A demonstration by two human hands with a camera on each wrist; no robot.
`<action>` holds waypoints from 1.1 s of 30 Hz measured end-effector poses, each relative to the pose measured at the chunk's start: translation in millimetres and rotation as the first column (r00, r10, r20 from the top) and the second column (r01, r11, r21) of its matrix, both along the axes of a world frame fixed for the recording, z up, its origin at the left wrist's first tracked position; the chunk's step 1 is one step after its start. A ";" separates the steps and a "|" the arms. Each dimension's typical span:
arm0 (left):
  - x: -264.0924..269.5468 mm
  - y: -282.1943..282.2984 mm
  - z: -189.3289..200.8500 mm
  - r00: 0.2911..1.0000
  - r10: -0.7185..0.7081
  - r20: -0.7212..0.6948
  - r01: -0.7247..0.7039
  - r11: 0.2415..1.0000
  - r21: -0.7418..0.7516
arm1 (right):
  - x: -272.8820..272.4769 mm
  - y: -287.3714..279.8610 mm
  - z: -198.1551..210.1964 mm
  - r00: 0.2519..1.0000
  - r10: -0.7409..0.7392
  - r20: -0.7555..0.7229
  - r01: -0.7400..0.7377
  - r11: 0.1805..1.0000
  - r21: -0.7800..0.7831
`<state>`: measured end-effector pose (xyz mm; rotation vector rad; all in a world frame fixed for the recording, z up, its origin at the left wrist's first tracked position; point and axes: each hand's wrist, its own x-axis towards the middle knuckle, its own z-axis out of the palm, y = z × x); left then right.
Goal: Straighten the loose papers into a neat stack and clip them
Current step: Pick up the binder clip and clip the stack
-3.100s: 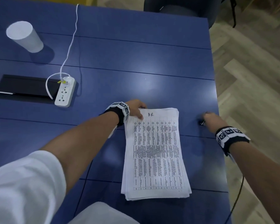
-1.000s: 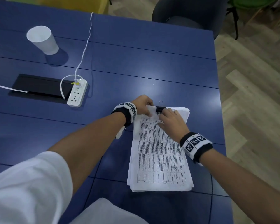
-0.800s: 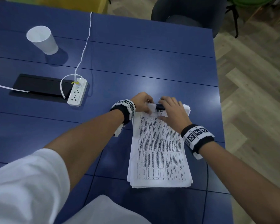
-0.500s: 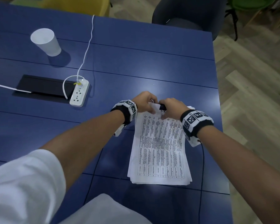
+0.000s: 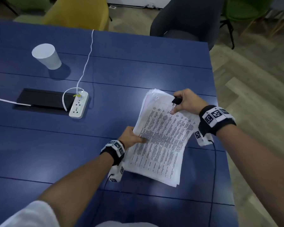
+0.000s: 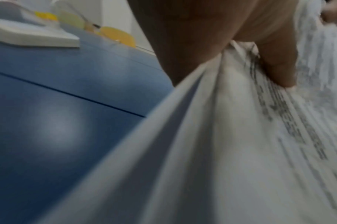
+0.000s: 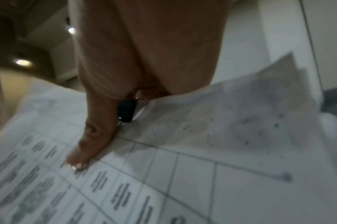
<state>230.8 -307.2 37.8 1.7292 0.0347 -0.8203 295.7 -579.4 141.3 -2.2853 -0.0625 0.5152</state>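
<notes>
The paper stack (image 5: 162,141), printed with tables, is lifted off the blue table (image 5: 138,71) and tilted, far end turned left. My left hand (image 5: 138,136) grips its left long edge, thumb on top; in the left wrist view the thumb (image 6: 276,65) presses the bunched sheets (image 6: 221,151). My right hand (image 5: 177,105) pinches the stack's top edge, thumb flat on the top sheet (image 7: 183,181). A black binder clip (image 5: 176,100) sits on that edge against the thumb, also seen as the clip (image 7: 127,110) in the right wrist view. Whether it clamps every sheet is hidden.
A white paper cup (image 5: 46,56) stands at the far left. A white power strip (image 5: 79,105) with its cable lies beside a black panel (image 5: 43,99). The table's right edge (image 5: 220,128) runs close to my right wrist. Chairs stand beyond the far edge.
The stack lay flat with both hands at its top edge and the clip. Now it is raised and turned; my left hand has slid down to the left edge.
</notes>
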 end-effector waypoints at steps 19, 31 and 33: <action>73.8 -93.2 -25.4 1.000 -0.005 -0.030 0.006 0.999 0.033 | -105.4 -93.1 -129.4 0.709 -0.336 -0.620 0.702 0.420 0.575; 93.4 -205.3 -37.3 0.996 -0.076 0.047 0.048 0.897 0.440 | -27.3 -144.2 -145.6 0.691 -0.720 -0.063 0.688 0.681 -0.251; 95.8 -215.2 -38.7 0.987 -0.140 0.077 0.081 0.852 0.517 | -23.0 -144.6 -142.8 0.696 -0.716 -0.054 0.660 0.668 -0.345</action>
